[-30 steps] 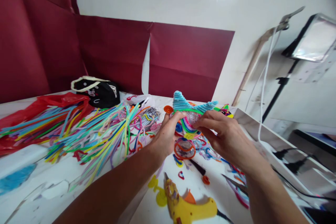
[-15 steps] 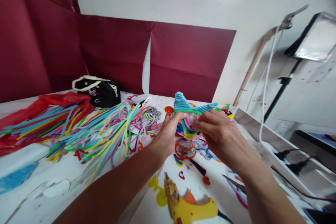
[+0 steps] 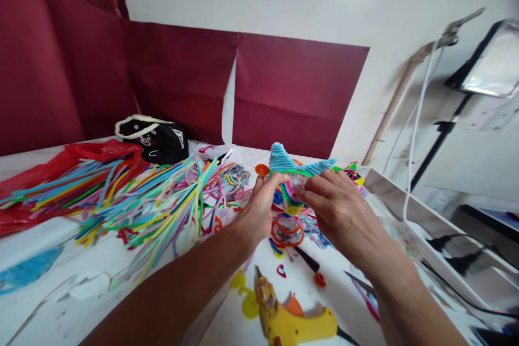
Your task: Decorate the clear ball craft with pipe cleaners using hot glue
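Both hands hold up a colourful pipe-cleaner craft piece above the table. It has a light-blue ridged wing-like top, a green band, rainbow stripes and an orange spiral at its left. My left hand grips its left side, thumb on the green band. My right hand pinches its right side with bent fingers; the fingertips partly hide the contact. Below it lies an orange-rimmed clear round piece. Nearer to me rests a yellow hot glue gun.
A heap of coloured pipe cleaners spreads over the left, partly on a red plastic bag. Behind sits a black pouch. Scissors lie near my right forearm. A power strip with black plugs and a lamp are at right.
The view has shifted slightly, so the surroundings sit a little further right. Both hands keep their hold on the craft piece, with hardly any movement.
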A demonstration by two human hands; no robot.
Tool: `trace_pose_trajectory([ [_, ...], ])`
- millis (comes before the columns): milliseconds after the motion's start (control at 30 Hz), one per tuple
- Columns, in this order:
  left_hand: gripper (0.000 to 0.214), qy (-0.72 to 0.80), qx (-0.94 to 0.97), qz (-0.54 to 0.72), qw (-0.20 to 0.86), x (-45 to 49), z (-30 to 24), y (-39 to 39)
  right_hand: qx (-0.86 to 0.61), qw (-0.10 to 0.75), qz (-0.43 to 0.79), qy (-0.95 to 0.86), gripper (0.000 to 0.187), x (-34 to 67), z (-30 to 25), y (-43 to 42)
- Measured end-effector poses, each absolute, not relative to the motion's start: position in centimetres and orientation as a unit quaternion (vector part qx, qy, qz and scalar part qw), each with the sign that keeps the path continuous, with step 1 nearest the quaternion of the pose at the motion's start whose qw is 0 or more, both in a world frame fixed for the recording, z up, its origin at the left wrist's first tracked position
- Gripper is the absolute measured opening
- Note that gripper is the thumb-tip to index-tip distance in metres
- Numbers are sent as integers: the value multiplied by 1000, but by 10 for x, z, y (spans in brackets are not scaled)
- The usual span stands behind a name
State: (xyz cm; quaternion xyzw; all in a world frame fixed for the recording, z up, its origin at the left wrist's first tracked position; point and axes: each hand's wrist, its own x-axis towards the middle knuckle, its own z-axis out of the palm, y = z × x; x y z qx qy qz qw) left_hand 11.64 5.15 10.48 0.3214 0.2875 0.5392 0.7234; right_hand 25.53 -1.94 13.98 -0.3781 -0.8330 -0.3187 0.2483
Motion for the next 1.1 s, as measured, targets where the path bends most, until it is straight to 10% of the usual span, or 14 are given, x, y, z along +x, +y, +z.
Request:
trace_pose_trajectory([
  [1100,37,286,325,498,751,114,109,51,-376,254,-324,-830,26,263,139,-17],
])
